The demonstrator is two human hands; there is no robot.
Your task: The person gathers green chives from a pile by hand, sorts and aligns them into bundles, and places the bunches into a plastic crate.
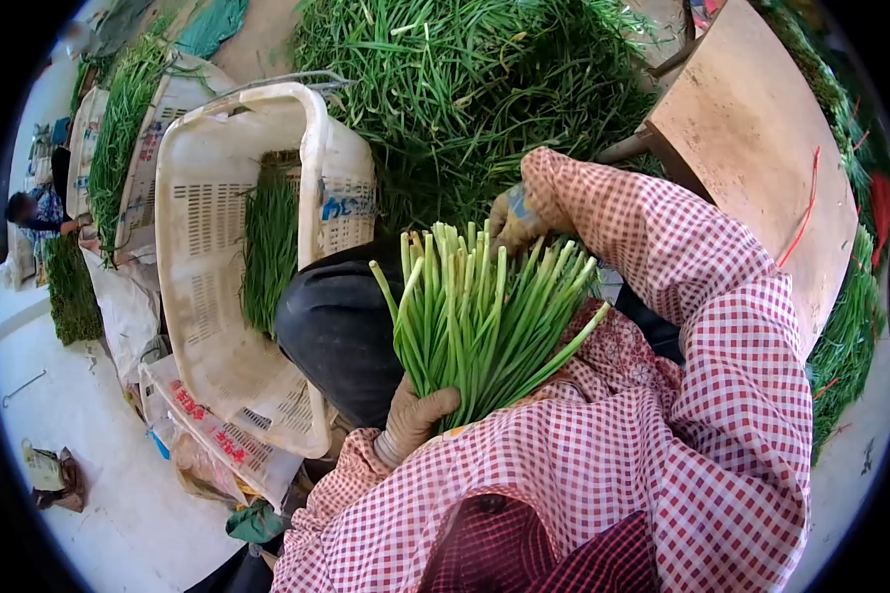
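My left hand [417, 419], in a pale work glove, is wrapped round the lower part of a thick bunch of green chives [480, 331]. The pale stem ends fan out upward and away from my body. My right hand [520, 215], gloved too with yellow and blue patches, is bent down just behind the stem tops. Its fingers are mostly hidden, so whether it grips anything does not show. Beyond it lies a big heap of loose chives [465, 89].
To the left a white plastic crate [193, 287] lies tipped, with a chive bundle [272, 247] inside. A wooden board [761, 148] stands at right, with a red tie [807, 208] on it. Further chives [845, 346] lie beyond. Another person [44, 212] is at far left.
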